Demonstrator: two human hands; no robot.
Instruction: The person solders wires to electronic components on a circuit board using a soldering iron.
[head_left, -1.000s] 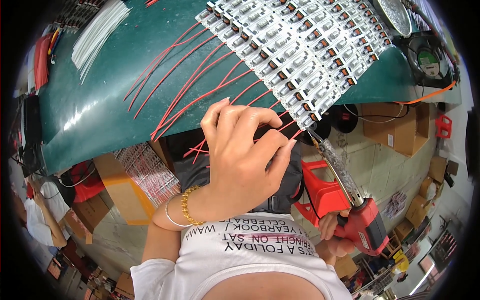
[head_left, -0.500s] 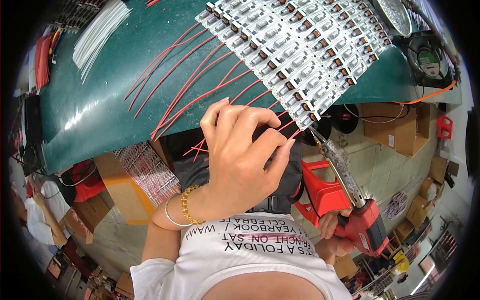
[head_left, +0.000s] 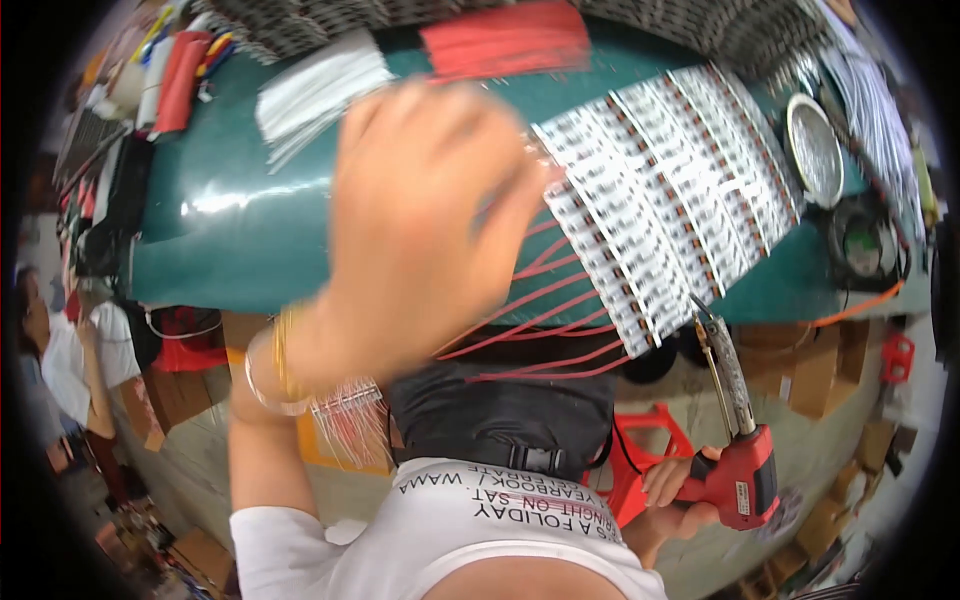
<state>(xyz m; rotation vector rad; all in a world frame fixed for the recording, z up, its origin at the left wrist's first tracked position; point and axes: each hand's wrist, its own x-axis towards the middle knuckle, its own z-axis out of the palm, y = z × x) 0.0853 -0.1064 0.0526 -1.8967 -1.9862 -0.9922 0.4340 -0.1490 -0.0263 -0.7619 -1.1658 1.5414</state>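
My left hand [head_left: 425,205], smeared by motion, is raised over the green table at the far left corner of a panel of small white circuit boards [head_left: 668,195]. Its fingertips are too blurred to show whether they hold anything. Thin red wires [head_left: 572,332] trail from the panel's near left edge toward me, some hanging past the table edge. At the lower right, my right hand [head_left: 672,490] grips the handle of a red soldering gun [head_left: 745,480]. The gun's metal tip points up at the panel's near right edge.
A bundle of white wires [head_left: 320,95] and a bundle of red wires [head_left: 508,40] lie at the back of the green table [head_left: 250,250]. To the right are a round metal dish [head_left: 815,150] and a black fan [head_left: 862,243]. Below stand a red stool [head_left: 645,440] and cardboard boxes [head_left: 820,370].
My left hand has gone from the near wires up to the panel's far left corner. The view has shifted, showing more of the table's back. My right hand still holds the soldering gun.
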